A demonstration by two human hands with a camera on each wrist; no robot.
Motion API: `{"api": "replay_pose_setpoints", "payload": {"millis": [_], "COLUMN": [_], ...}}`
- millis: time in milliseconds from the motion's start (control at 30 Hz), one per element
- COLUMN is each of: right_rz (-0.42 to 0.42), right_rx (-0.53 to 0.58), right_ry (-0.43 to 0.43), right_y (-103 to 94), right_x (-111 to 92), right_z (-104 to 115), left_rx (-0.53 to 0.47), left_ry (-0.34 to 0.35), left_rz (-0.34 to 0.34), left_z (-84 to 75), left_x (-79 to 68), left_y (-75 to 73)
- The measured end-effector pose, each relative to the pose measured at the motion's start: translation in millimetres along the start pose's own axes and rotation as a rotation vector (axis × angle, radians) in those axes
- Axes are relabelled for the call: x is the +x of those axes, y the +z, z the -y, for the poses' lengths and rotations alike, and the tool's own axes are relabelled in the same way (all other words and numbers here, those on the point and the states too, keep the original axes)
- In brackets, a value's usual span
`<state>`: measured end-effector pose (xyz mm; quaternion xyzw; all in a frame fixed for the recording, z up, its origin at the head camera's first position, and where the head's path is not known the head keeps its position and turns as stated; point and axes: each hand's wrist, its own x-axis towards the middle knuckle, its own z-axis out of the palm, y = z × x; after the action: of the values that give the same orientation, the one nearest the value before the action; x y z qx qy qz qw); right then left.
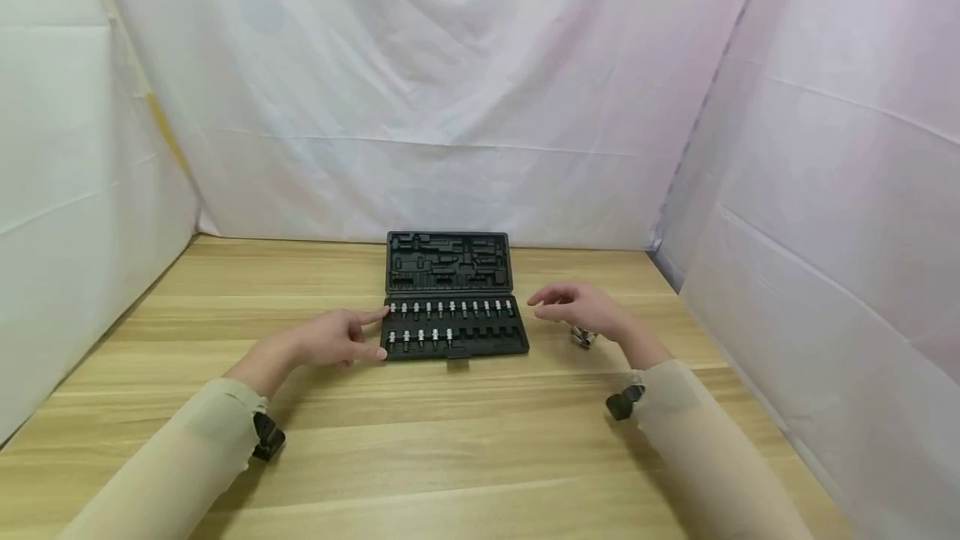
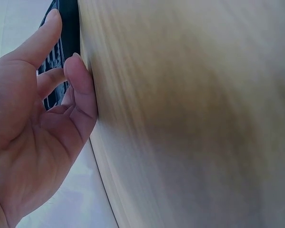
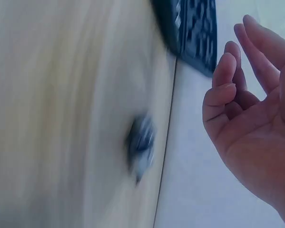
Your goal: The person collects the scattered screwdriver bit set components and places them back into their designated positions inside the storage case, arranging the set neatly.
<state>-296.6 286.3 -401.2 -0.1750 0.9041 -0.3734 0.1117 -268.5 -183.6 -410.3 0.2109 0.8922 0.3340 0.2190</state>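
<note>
An open black socket case (image 1: 491, 347) lies on the table with its lid tilted up behind. Silvery bit sockets (image 1: 421, 336) fill its back row and the left part of the front row; the slots at front right are bare. My left hand (image 1: 333, 338) is at the case's left side, index finger and thumb stretched apart and touching its edge. Off the right side hovers my right hand (image 1: 581, 308), fingers loosely bent, nothing between them. Under it on the table lies a small heap of shiny metal pieces (image 1: 583, 337), blurred in the right wrist view.
The wooden table (image 1: 420, 465) runs back to a white sheet wall (image 1: 420, 107), with more white sheeting along the left and right sides. Each wrist carries a small black camera (image 1: 267, 437) near the sleeve cuff.
</note>
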Motion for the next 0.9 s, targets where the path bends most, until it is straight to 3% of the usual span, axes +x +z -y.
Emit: {"api": "replay_pose_setpoints", "payload": {"millis": [133,400,633,900], "right_rz": [-0.007,0.059,0.057,0.065], "right_rx": [-0.021,-0.058,-0.163,-0.196], "right_ry": [0.029,0.069,0.071,0.065], "right_y": [-14.2,-38.9,-44.8,-44.3], "right_x": [-19,-46,-51,-51], "right_z": [-21,-51,-68,-67], "left_rx": [0.002,-0.001,-0.006,0.001], "left_ry": [0.003,0.004,0.003,0.005], "left_rz": [0.002,0.003,0.007,0.006], "left_z": [1.1,0.6,1.9,2.7], "left_x": [1.5,0.4,1.0,2.2], "left_y": [0.7,-0.2,-0.8,-0.7]}}
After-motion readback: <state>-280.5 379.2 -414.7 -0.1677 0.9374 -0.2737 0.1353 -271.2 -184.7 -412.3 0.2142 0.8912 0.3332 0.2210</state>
